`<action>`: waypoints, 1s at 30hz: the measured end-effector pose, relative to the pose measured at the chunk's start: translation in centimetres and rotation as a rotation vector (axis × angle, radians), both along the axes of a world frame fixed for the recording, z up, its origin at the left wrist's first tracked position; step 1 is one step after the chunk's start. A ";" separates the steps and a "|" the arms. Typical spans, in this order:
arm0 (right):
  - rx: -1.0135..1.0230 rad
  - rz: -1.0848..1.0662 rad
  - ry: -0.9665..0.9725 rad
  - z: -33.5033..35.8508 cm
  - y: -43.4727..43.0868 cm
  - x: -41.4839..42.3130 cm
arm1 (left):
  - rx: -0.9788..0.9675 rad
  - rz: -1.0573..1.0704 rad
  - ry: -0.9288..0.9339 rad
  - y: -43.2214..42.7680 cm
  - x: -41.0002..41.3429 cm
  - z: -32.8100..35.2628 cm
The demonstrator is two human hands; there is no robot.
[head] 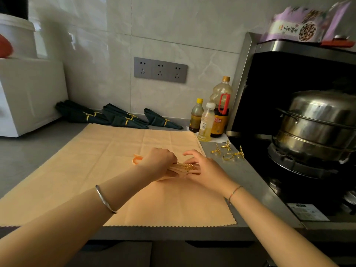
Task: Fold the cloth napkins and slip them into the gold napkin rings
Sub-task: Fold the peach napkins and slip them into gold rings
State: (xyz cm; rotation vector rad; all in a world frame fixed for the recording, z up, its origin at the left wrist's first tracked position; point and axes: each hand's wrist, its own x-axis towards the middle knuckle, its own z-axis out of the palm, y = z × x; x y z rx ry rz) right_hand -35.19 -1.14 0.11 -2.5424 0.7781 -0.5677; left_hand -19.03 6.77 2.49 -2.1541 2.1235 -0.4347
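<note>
Grey counter (pixel 248 176) runs along a tiled wall, with a peach cloth (pixel 107 151) spread flat over it and dark napkins (pixel 123 117), already ringed, lined up at the back. From the head view, the left hand (pixel 159 162) grips the folded peach napkin (pixel 137 158), fingers curled round its bundle. One end pokes out to the left of the knuckles, so the long axis runs left to right, pointing at the other hand. The ring (pixel 185 167) sits on the napkin's right end, just between the two hands. The right hand (pixel 200 166) is nearer to it, fingers reaching fairly straight onto the ring with the thumb lifted clear; whether they pinch it I cannot tell. The slide should go leftward along that axis. Spare rings (pixel 227 152) lie near the right hand, on the counter's edge.
</note>
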 end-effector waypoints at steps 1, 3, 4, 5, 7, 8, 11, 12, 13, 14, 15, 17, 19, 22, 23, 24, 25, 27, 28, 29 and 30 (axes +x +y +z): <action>-0.020 0.010 0.011 0.0 0.1 0.4 | -0.008 0.009 0.007 0.2 0.2 0.1; -0.004 0.002 0.020 0.1 0.0 0.5 | -0.016 0.037 0.037 0.6 0.7 0.1; -0.006 -0.016 0.035 0.1 0.0 0.3 | -0.016 0.048 0.046 0.8 1.0 0.1; -0.030 -0.044 0.058 -0.1 -0.2 0.0 | -0.013 0.052 0.050 1.0 1.2 0.0; -0.108 -0.101 0.102 -0.4 -0.3 -0.5 | -0.011 0.046 0.058 1.3 1.5 -0.1; -0.133 -0.113 0.104 -0.4 -0.2 -0.5 | -0.014 0.041 0.071 1.4 1.6 -0.2; -0.143 -0.122 0.059 -0.4 0.4 -0.2 | -0.022 0.012 0.159 1.2 1.0 -0.3; -0.143 -0.124 0.036 -0.3 0.6 0.0 | -0.018 0.006 0.195 1.1 0.7 -0.3; -0.143 -0.125 0.015 -0.3 0.7 0.2 | -0.017 0.002 0.222 1.0 0.3 -0.4; -0.145 -0.124 -0.004 -0.3 0.8 0.3 | -0.018 -0.003 0.232 0.9 -0.1 -0.5; -0.147 -0.125 -0.018 -0.4 0.8 0.3 | -0.023 -0.010 0.230 0.8 -0.3 -0.5; -0.149 -0.124 -0.033 -0.5 0.8 0.4 | -0.032 -0.014 0.215 0.8 -0.4 -0.6; -0.160 -0.129 -0.037 -0.5 0.8 0.4 | -0.041 -0.011 0.184 0.8 -0.2 -0.5; -0.181 -0.138 -0.048 -0.2 0.6 0.2 | -0.051 -0.012 0.123 0.8 0.3 -0.2; -0.178 -0.140 -0.050 -0.2 0.6 0.2 | -0.049 -0.011 0.113 0.9 0.5 -0.1; -0.172 -0.140 -0.050 -0.1 0.5 0.2 | -0.045 -0.006 0.108 1.0 0.8 0.0; -0.162 -0.141 -0.052 -0.1 0.5 0.3 | -0.045 -0.003 0.100 1.0 1.1 0.2; -0.145 -0.143 -0.053 -0.1 0.3 0.5 | -0.053 -0.009 0.068 1.0 1.5 0.4; -0.138 -0.144 -0.054 -0.2 0.2 0.7 | -0.047 -0.010 0.052 0.9 1.6 0.5; -0.130 -0.147 -0.051 -0.3 0.2 0.8 | -0.029 -0.009 0.044 0.8 1.7 0.5; -0.119 -0.151 -0.041 -0.5 0.1 0.9 | -0.002 -0.010 0.041 0.7 1.8 0.4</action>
